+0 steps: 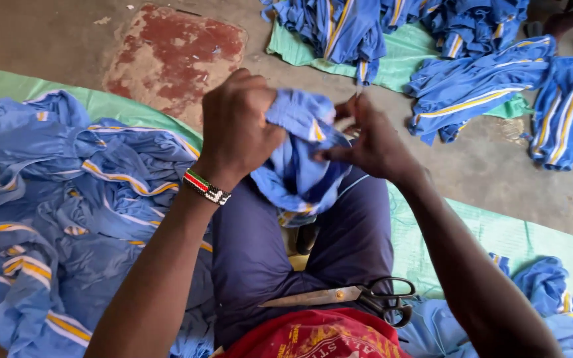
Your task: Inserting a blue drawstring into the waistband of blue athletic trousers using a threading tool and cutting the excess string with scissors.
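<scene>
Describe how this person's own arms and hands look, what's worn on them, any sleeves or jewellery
Both arms are bare to the edge of the picture, with no sleeves in view. The left hand has a beaded bracelet at the wrist, a flat band with red, green, black and white beads. The right hand shows no band, watch or glove. No rings can be made out on either hand.

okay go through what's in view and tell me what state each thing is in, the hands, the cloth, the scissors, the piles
left hand: closed, gripping the blue garment
right hand: pinching the same garment
blue garment: bunched, held up over the lap
scissors: shut, lying on the thigh, unheld
left pile of blue garments: crumpled on the green sheet
far pile of blue garments: heaped, loosely spread
beaded bracelet: worn on the left wrist
</scene>
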